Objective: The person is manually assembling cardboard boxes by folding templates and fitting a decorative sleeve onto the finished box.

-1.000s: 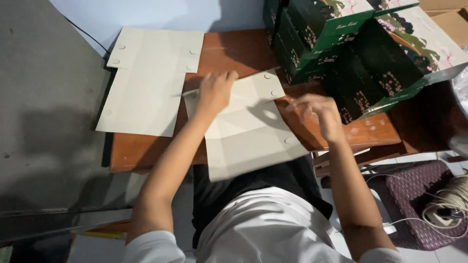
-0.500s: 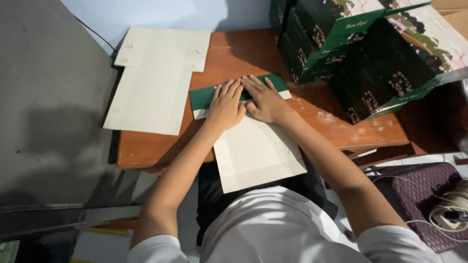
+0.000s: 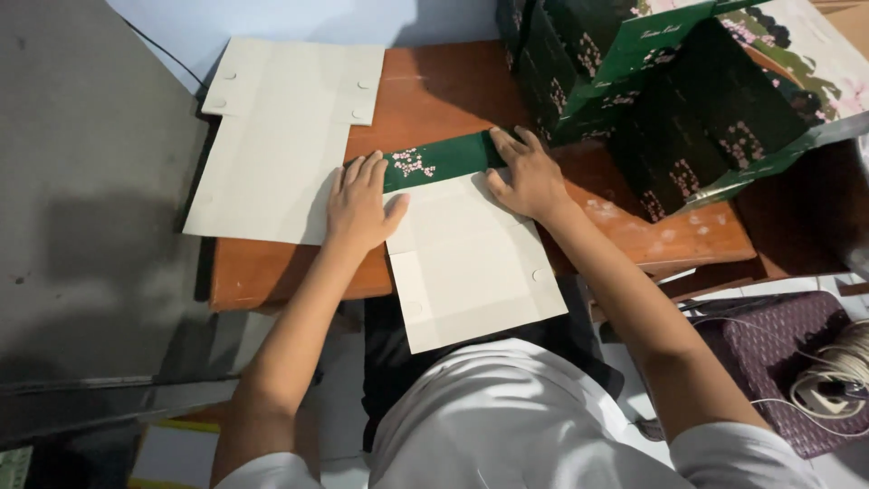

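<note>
Flat cardboard box blank (image 3: 466,263) lies on the wooden table (image 3: 434,86), pale inner side up, its near part overhanging the table edge toward the person's lap. Its far flap (image 3: 439,158) is folded back over, showing dark green print with small pink blossoms. Left hand (image 3: 360,206) lies palm down at the left end of that green flap, fingers (image 3: 362,172) straight and close together, tips pointing away, thumb out to the right onto the pale panel. Right hand (image 3: 525,177) is flat at the flap's right end, fingers (image 3: 507,143) slightly spread and angled up-left along the fold, thumb down on the pale panel. Flap sits between the two hands, under the fingertips of both; neither hand pinches anything, both press flat. A stack of more pale flat blanks (image 3: 281,136) lies just left of the left hand, partly over the table's left edge. Assembled green floral boxes (image 3: 670,100) stand on the table's far right, near the right hand. Coil of pale cord (image 3: 837,371) rests on a woven purple thing (image 3: 769,353) lower right.
</note>
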